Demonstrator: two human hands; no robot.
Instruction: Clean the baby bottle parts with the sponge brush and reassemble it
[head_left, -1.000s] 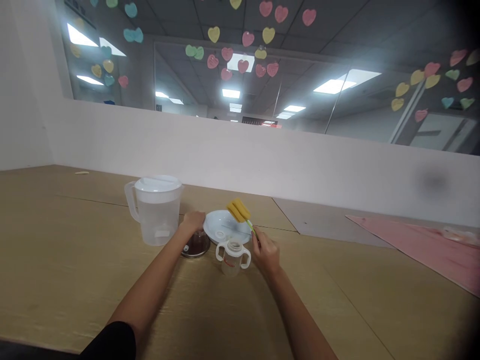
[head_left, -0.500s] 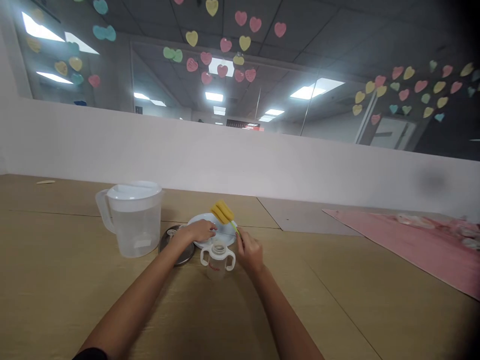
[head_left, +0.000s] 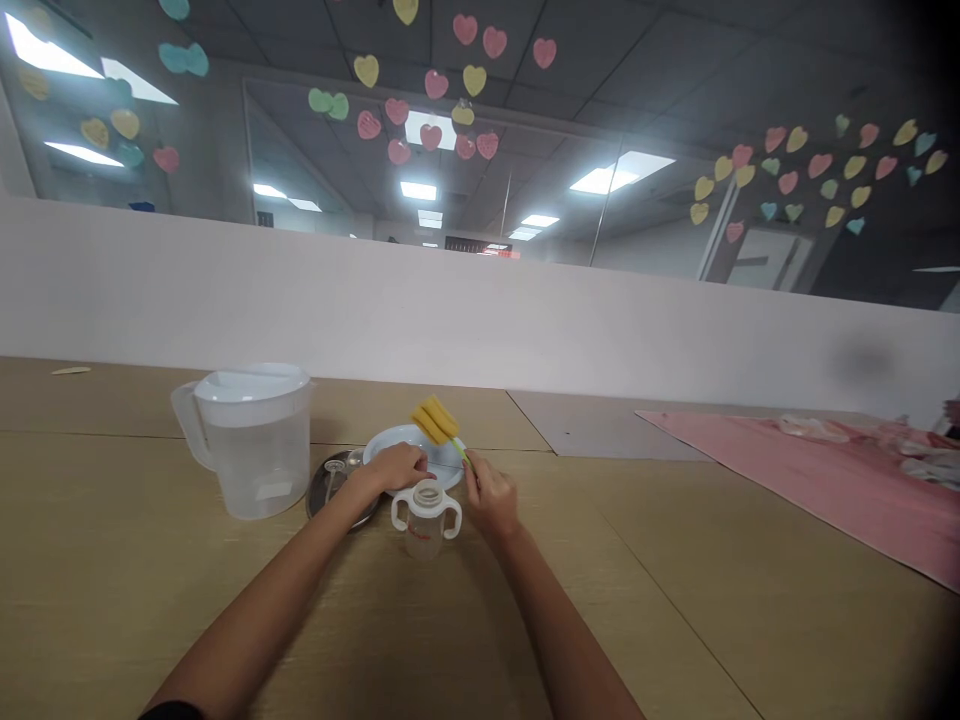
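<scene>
My right hand is closed round the green handle of a bottle brush with a yellow sponge head, held tilted up to the left. Over the white bowl is my left hand, fingers curled down towards the near rim; its fingertips are partly hidden, so I cannot tell whether they hold anything. A clear baby bottle with two white handles and an uncapped neck stands upright just in front of the bowl, between my forearms. Beside it lies a round metal tray with small clear parts, partly covered by my left wrist.
A translucent lidded pitcher stands at the left. On the right, a pink cloth carries crumpled plastic. A thin pale strip lies far left on the wooden table. A white wall rises behind.
The view has shifted slightly, moving everything a little to the left in the picture. My left hand has dipped slightly at the bowl's near side; the brush stays in my right hand.
</scene>
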